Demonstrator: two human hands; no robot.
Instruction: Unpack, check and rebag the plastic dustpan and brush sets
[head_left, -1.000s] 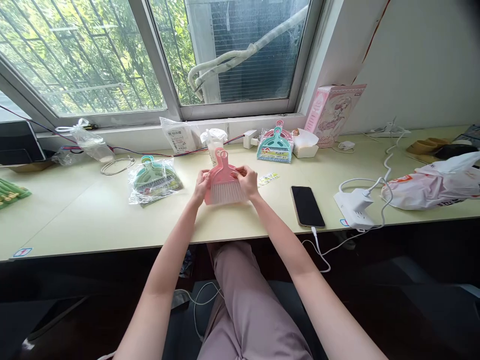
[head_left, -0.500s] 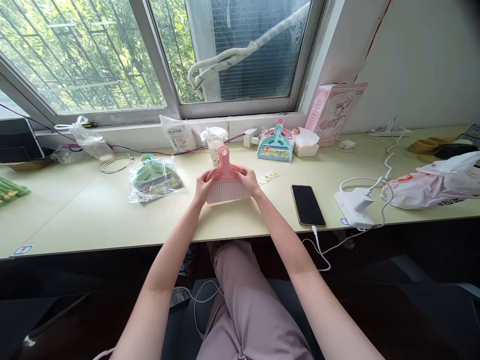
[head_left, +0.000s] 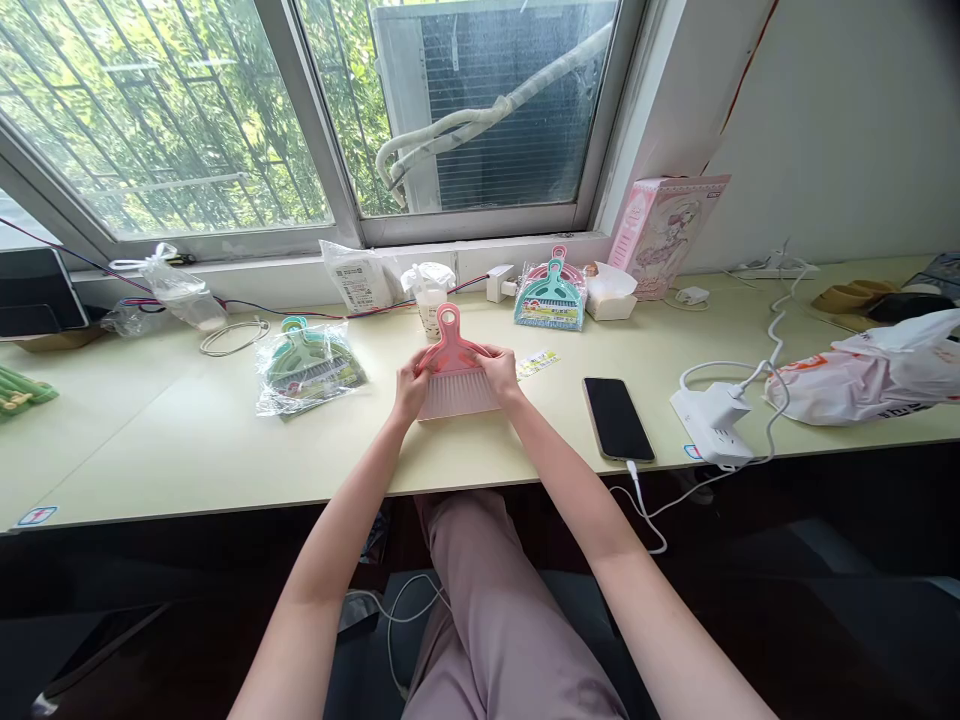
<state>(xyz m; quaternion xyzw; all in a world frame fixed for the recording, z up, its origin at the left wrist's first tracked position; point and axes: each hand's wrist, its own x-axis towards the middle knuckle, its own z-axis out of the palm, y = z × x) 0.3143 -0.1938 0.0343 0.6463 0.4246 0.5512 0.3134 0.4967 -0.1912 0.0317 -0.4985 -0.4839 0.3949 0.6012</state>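
Note:
A pink brush (head_left: pixel 457 393) with pale bristles and a looped handle is upright above the near part of the table, bristles downward. My left hand (head_left: pixel 414 385) grips its left side and my right hand (head_left: pixel 498 371) its right side, fingers closed on the edges. A pink rim shows behind the brush; whether it is a separate dustpan I cannot tell. To the left lies a green brush and dustpan set (head_left: pixel 311 368) in clear plastic. Another wrapped set (head_left: pixel 551 300), green and pink, stands behind to the right. A small label strip (head_left: pixel 538 364) lies beside my right hand.
On the table (head_left: pixel 187 440) are a phone (head_left: pixel 619 418) with a cable, a power strip (head_left: pixel 712 425), a plastic bag (head_left: pixel 862 375), a cup (head_left: pixel 430 300), a tissue pack (head_left: pixel 611 291) and a pink box (head_left: pixel 667 235). Coiled cable (head_left: pixel 234 338) lies at the back left.
The view has shifted slightly, so the scene sits a little lower. Both hands still hold the pink brush, and my fingers have shifted slightly on its sides.

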